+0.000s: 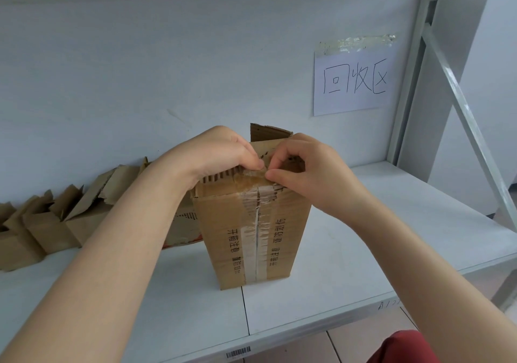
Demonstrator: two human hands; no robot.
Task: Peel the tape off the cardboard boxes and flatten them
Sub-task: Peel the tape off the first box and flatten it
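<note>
Single head-worn wide-angle view, looking forward and down along both forearms. Faces the white shelf board (391, 222) and back panel (140, 69) nearly square-on, close up. The cardboard box (212, 222) sits centre frame, its face with the tape (256, 250) turned to lens. Both the left hand (218, 152) and right hand (305, 166) just above centre. An upright post (412, 96) leans at right edge; floor tiles (349, 343) at bottom. Wide lens bows straight lines near the borders.

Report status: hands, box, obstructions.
Left hand grips box top; right hand pinches tape end. Box upright on shelf, seam taped. Small boxes at left, not obstructing.
</note>
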